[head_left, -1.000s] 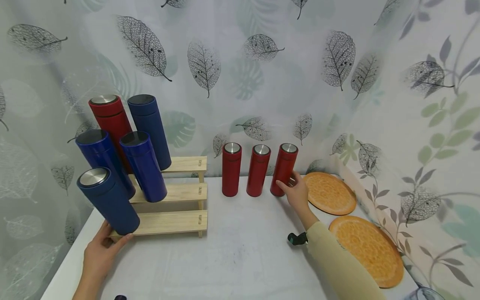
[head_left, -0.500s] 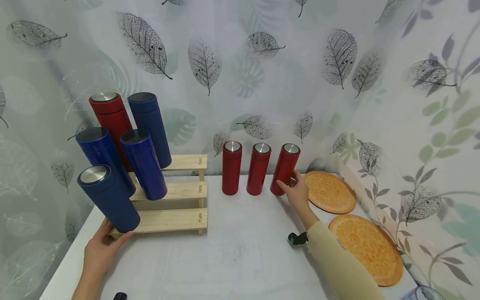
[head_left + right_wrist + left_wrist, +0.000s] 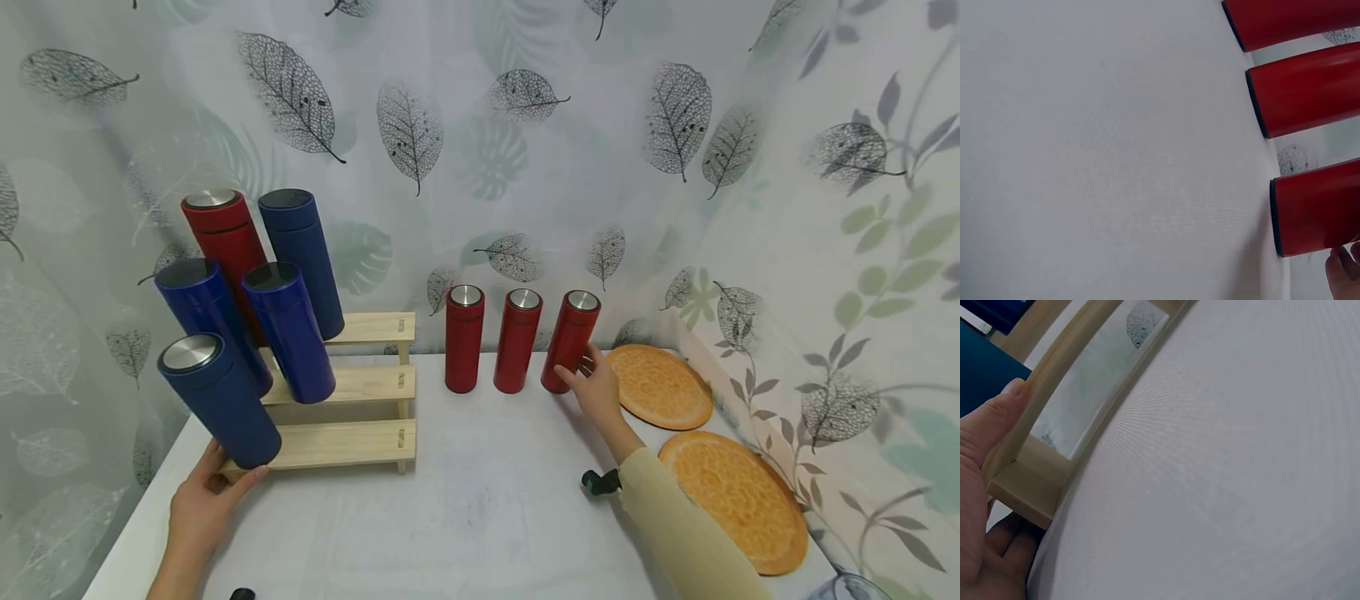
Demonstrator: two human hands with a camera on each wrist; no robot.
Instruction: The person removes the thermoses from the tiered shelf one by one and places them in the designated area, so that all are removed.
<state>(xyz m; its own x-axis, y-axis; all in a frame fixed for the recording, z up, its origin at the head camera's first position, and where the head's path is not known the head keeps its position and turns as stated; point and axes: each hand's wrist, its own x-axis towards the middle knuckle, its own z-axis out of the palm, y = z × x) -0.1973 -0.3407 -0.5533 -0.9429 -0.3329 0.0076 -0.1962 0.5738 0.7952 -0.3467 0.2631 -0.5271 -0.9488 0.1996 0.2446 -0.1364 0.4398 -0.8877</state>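
At the table's left stands a three-tier wooden rack. My left hand grips the left end of its lowest tier, thumb along the front edge and fingers around the end leg. Just above the thumb stands a matte dark-blue flask with a steel lid top. My right hand holds the lower part of the rightmost red flask, thumb in front and fingers on its right side. That flask's black-rimmed base is at the white tabletop.
Two more red flasks stand left of the held one. Higher on the rack are two glossy blue flasks, a red flask and a dark-blue one. Two round orange mats lie at right. A leaf-print curtain hangs behind.
The top of the held red flask and my right forearm have shifted very slightly to the right. My left hand and the rack stay as they were.
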